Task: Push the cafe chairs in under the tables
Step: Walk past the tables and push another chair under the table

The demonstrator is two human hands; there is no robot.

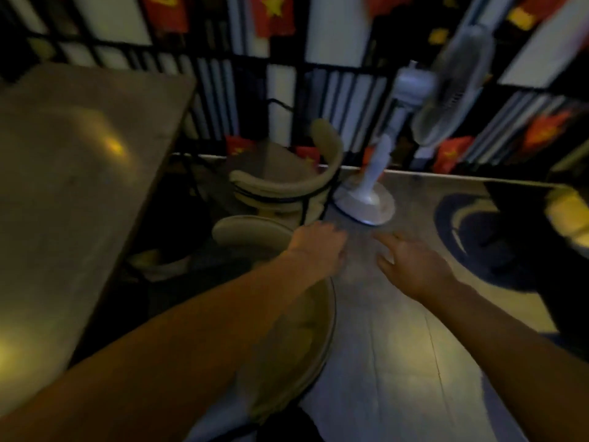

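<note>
A grey-brown table (73, 173) fills the left. Beside its right edge stand two beige round-backed chairs with black frames: a far one (287, 183) near the railing and a near one (296, 330) under my left forearm. My left hand (318, 244) hovers above the near chair's curved backrest, fingers curled down; the blur hides whether it touches or grips. My right hand (411, 263) is out over the floor to the right, fingers spread, holding nothing.
A white standing fan (366, 202) stands on the floor just right of the far chair. A black railing with red flags (271, 14) runs across the back. A dark object (526, 237) sits at the right edge over a blue floor marking.
</note>
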